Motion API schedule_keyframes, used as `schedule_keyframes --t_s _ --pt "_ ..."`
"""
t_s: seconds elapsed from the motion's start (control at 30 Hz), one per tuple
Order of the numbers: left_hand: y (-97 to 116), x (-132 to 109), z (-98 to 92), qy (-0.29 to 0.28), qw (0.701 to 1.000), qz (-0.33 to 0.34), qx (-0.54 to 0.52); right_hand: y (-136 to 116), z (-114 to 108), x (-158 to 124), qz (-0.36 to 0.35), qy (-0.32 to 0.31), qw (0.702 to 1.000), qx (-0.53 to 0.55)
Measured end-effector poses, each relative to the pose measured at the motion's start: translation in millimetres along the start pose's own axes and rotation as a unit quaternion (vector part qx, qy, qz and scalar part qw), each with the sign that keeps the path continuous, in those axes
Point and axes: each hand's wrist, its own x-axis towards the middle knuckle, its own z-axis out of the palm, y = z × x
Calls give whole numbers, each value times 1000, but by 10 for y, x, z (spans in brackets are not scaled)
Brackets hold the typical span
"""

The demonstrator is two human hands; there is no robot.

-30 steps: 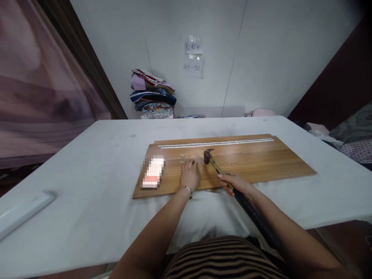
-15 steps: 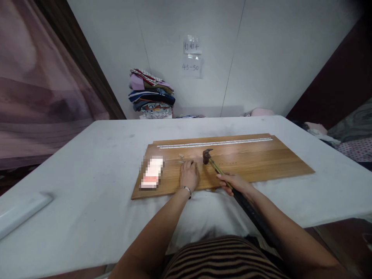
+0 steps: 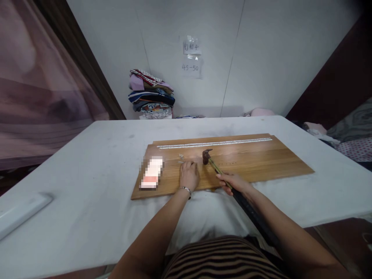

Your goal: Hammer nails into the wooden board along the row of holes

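A long wooden board (image 3: 261, 161) lies on a white-covered table (image 3: 87, 174). My left hand (image 3: 189, 175) rests on the board with its fingers curled together, close to a few loose nails (image 3: 181, 157); what the fingers pinch is too small to make out. My right hand (image 3: 235, 182) is wrapped round the handle of a hammer (image 3: 209, 159), whose dark head hovers just right of the left hand's fingertips. A row of small nail marks runs along the board to the right of the hammer head.
A pixelated white and pink rectangle (image 3: 151, 172) lies on the board's left end. A silver strip (image 3: 215, 143) runs along the board's far edge. A white bar (image 3: 20, 211) sits at the table's left edge. Folded clothes (image 3: 151, 95) are stacked against the wall.
Hardly anything has changed: the hammer head and both hands keep their places, with only a slight shift of the whole view.
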Motion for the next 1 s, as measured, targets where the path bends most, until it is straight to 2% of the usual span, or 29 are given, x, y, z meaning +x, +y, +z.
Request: schedule_keyframes --t_s 1.0 --pt "-14 -1 23 0 1000 -3 -19 -4 12 -2 3 2 1000 3"
